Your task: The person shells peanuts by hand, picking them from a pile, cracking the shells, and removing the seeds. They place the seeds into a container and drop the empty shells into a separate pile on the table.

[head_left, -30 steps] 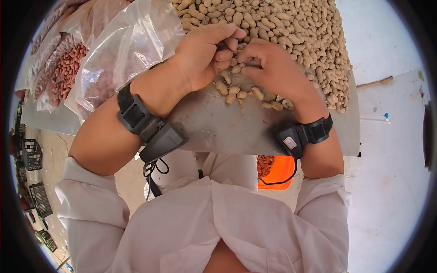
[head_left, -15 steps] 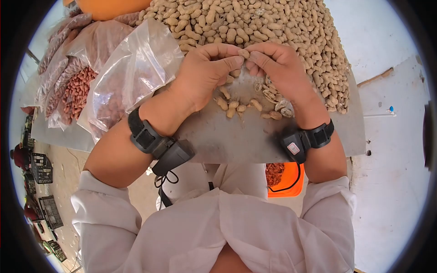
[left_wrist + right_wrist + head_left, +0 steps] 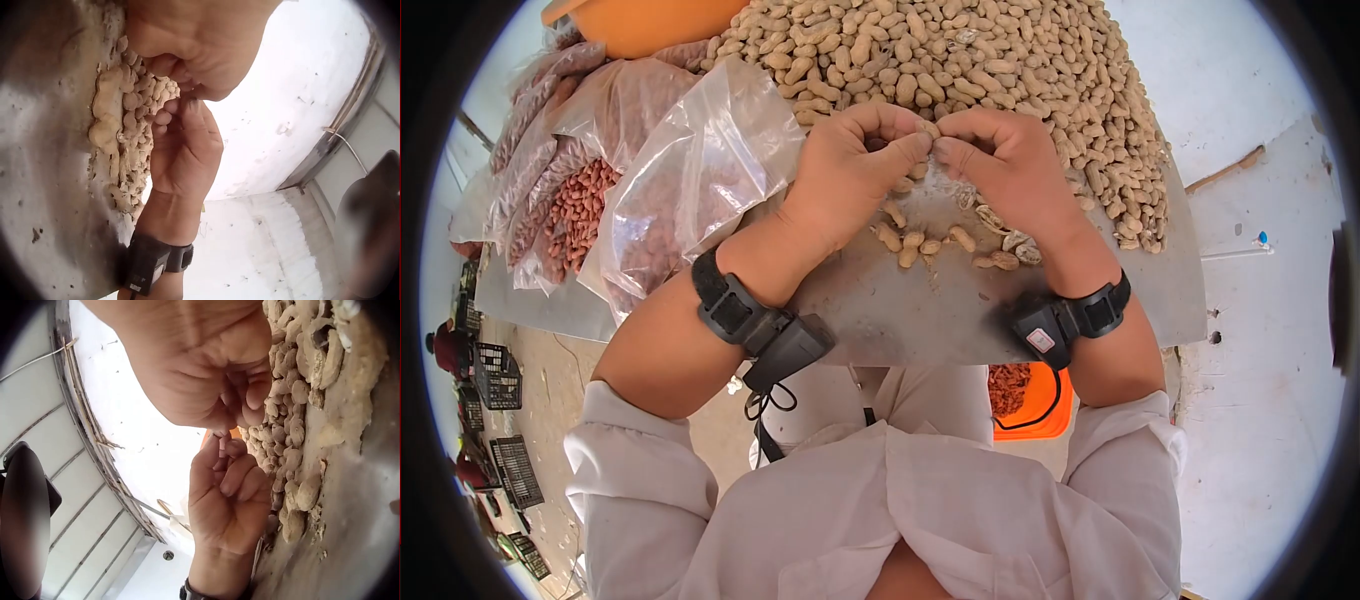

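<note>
In the head view, my left hand [image 3: 850, 165] and right hand [image 3: 1020, 165] meet at the near side of a heap of unshelled peanuts [image 3: 1000, 70]. Thumb and forefinger of each hand pinch one small peanut [image 3: 929, 129] from opposite ends, the fingertips hiding most of it. The left hand's other fingers are curled in, as the right wrist view shows. Below the hands, several loose peanuts [image 3: 908, 250] lie on the grey tabletop [image 3: 880, 320]. Split empty shells [image 3: 1022, 247] are beside the right hand.
Clear plastic bags [image 3: 700, 160] of red shelled peanuts [image 3: 578, 210] stand left of the left forearm. Behind them is an orange bowl [image 3: 650, 22]. An orange container [image 3: 1040, 410] with reddish contents sits below the table edge. Black crates [image 3: 497, 375] stand on the floor at far left.
The right hand was low among the peanuts, its fingers curled; it has come up to meet the left fingertips at a peanut. The head view has shifted, bringing the orange bowl into sight.
</note>
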Action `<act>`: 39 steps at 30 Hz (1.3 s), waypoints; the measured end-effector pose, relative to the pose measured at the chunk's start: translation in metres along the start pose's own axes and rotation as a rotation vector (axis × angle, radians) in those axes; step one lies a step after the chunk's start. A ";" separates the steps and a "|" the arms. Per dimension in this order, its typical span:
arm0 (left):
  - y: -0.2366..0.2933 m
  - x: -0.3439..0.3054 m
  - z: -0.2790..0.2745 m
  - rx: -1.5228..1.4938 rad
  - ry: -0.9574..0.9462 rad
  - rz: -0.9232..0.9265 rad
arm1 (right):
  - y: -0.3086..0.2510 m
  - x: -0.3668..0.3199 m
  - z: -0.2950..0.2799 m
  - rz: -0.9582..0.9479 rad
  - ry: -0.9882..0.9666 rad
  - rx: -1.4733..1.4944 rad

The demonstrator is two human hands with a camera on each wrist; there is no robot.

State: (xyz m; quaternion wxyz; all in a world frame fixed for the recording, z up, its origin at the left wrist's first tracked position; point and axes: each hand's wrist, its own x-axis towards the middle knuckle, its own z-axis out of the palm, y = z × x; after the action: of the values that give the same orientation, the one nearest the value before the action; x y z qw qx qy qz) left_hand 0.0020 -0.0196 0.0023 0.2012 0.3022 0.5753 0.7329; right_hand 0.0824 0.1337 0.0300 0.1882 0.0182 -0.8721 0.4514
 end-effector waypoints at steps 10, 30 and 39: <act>-0.004 -0.002 0.001 -0.061 -0.013 0.035 | -0.007 -0.003 0.009 -0.216 0.128 -0.174; -0.003 -0.001 0.004 -0.232 -0.030 -0.064 | -0.005 -0.001 0.006 -0.165 0.062 -0.214; 0.001 -0.007 0.007 -0.384 -0.019 -0.103 | -0.004 -0.003 0.011 -0.189 0.084 -0.131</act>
State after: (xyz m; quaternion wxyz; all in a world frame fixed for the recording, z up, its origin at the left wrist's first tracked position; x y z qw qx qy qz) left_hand 0.0117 -0.0197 0.0032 0.2979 0.2356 0.4375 0.8151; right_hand 0.0825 0.1220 0.0266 0.2670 0.0690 -0.8854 0.3742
